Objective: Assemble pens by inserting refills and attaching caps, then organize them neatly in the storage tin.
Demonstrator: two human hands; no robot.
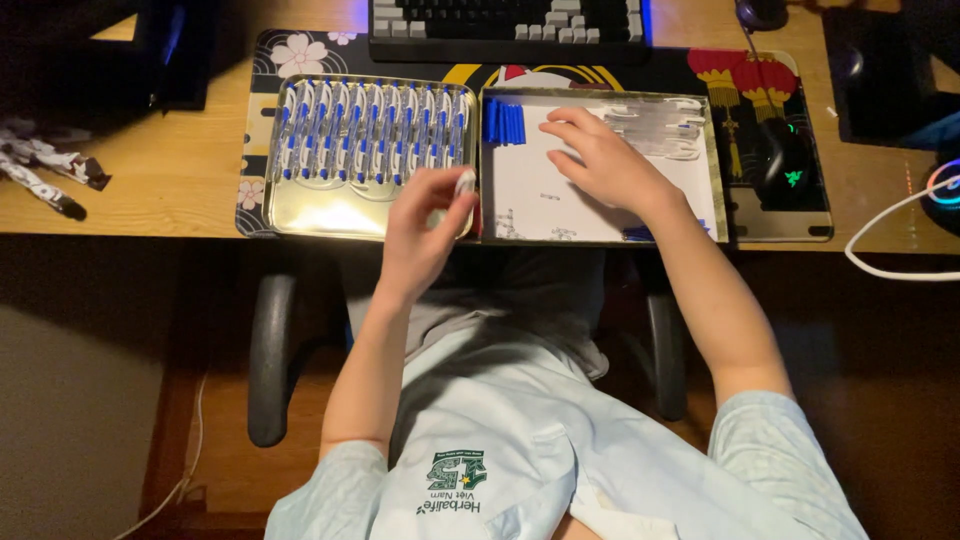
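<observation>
My left hand is raised over the near right corner of a shiny metal tray, pinching a small white pen part. A row of several white-and-blue pens lies side by side in that tray. My right hand rests fingers down on the white sheet in a second tray to the right. A small stack of blue pen caps sits at that tray's far left. Clear pen barrels lie at its far right, just beyond my fingers.
Both trays sit on a patterned desk mat on a wooden desk. A keyboard is behind them, a black mouse to the right, a white cable at the right edge. Chair armrests flank my lap.
</observation>
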